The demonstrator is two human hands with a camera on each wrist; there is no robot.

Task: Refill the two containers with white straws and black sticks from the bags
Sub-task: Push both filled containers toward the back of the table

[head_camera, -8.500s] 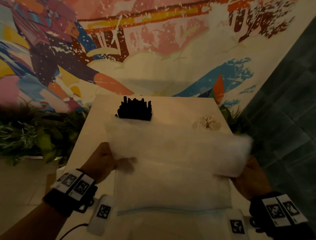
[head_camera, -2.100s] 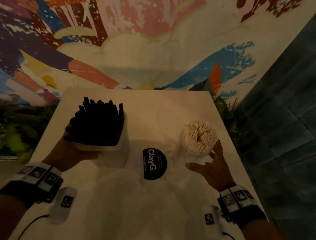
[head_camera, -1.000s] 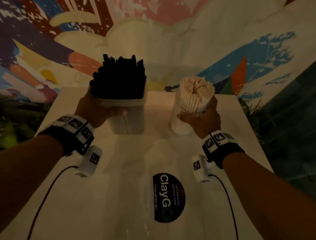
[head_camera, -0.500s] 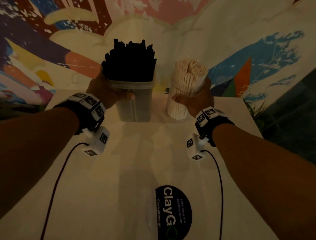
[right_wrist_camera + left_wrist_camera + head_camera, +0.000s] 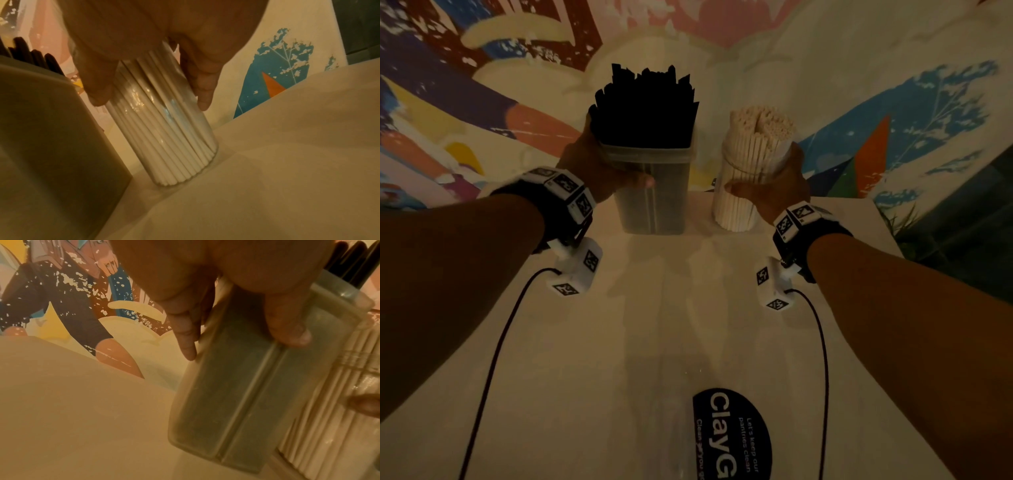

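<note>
1. Left hand [image 5: 599, 164]: upper centre-left of head view, wrapped round square translucent container [image 5: 654, 198], thumb across its near face.
2. Black sticks [image 5: 643, 109]: packed upright in square translucent container, tips well above rim.
3. Right hand [image 5: 777, 185]: upper centre-right, clasping round clear jar [image 5: 739, 205], thumb and fingers [image 5: 203, 91] on opposite sides.
4. White straws [image 5: 760, 126]: filling round clear jar, ends above rim.
5. Both vessels: side by side at far edge of pale table [image 5: 619, 342], mural wall [image 5: 482, 85] behind.
6. Black round sticker [image 5: 732, 438]: lower centre, on table.
</note>
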